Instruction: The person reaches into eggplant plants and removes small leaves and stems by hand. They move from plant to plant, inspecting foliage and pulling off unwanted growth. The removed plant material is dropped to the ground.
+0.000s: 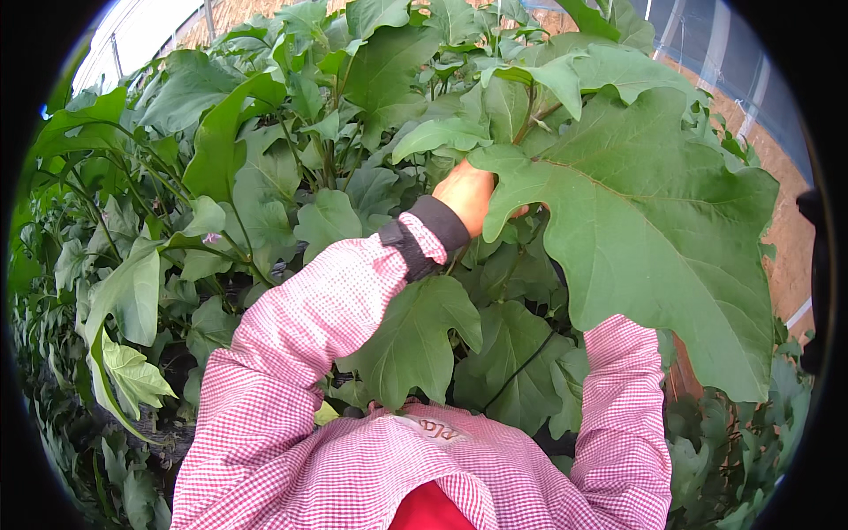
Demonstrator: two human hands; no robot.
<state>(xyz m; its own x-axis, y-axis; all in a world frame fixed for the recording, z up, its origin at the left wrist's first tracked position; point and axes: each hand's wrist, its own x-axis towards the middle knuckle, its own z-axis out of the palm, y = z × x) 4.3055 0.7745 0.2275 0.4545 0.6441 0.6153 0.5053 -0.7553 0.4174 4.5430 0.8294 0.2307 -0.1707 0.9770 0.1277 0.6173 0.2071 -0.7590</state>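
My left hand (pixel 467 192) reaches in among the leaves of an eggplant plant, its fingers mostly hidden behind a lobe of a large leaf (pixel 652 218). What those fingers touch cannot be seen. A black band (pixel 424 242) circles the left wrist over a pink checked sleeve (pixel 311 305). The same large leaf covers the end of my right arm, so the right hand is out of view; only its checked sleeve (pixel 623 391) shows below. A reddish-brown stem (pixel 527 122) rises just above the left hand. Another broad leaf (pixel 424 338) hangs below the left wrist.
Dense eggplant foliage (pixel 258 165) spreads left and ahead, with a small purple flower (pixel 212 238). A thin dark line (pixel 520 371) runs slanting between leaves before my chest. A tan board-like surface (pixel 785 218) and translucent sheeting (pixel 735 59) stand at the right.
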